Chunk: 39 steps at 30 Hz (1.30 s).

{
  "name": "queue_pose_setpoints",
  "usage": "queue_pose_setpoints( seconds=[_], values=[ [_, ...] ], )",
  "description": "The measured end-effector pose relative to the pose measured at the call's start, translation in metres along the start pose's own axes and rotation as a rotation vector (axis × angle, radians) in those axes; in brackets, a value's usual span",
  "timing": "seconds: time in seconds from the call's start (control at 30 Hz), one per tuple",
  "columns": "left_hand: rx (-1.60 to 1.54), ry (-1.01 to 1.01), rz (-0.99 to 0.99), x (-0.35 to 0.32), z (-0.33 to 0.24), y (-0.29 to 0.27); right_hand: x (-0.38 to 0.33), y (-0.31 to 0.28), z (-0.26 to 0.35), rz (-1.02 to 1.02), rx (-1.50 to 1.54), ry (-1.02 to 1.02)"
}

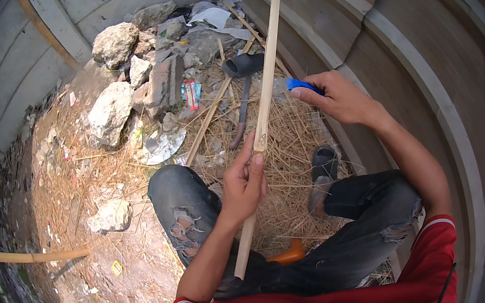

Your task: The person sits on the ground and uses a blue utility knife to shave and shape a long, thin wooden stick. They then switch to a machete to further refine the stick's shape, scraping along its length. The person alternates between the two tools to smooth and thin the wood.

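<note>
My left hand (242,187) is wrapped round a long, squared wooden stick (269,70) near its middle. The stick slants from above my lap up and away to the far right, and a dark knot mark shows just above my thumb. Off to the right of the stick, my right hand (343,99) is closed round a small tool with a blue handle (306,86). Its tip points left toward the stick without touching it; whether it has a blade is too small to tell. An orange, handle-like object (288,253) lies partly hidden by my legs.
Dry straw covers the ground between my bent legs. Ahead are pale rocks (111,113), a dark slipper (244,65), a dark long tool with a curved end (241,114) and thin wooden sticks (208,121). A ribbed wall (422,64) stands close on the right; a bamboo pole (34,257) lies left.
</note>
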<state>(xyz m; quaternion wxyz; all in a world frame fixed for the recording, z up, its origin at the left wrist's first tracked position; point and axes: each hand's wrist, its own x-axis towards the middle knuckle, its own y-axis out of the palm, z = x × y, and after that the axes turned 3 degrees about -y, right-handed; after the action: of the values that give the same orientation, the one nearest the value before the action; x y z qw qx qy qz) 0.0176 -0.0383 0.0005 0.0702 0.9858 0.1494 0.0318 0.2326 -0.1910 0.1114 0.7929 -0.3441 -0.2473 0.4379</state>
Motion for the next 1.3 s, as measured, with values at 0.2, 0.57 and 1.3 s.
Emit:
queue_pose_setpoints(
  seconds=[0.2,0.57,1.3],
  values=[
    [-0.016,-0.032,-0.014,0.001,0.011,-0.001,-0.009,0.042,0.022,0.143,-0.337,0.005],
    [0.106,-0.034,-0.006,0.001,0.005,-0.003,0.018,0.021,-0.016,-0.194,-0.412,0.078],
    [-0.509,-0.096,0.150,-0.003,-0.003,-0.027,0.014,0.032,0.025,-0.105,0.029,-0.168]
  ],
)
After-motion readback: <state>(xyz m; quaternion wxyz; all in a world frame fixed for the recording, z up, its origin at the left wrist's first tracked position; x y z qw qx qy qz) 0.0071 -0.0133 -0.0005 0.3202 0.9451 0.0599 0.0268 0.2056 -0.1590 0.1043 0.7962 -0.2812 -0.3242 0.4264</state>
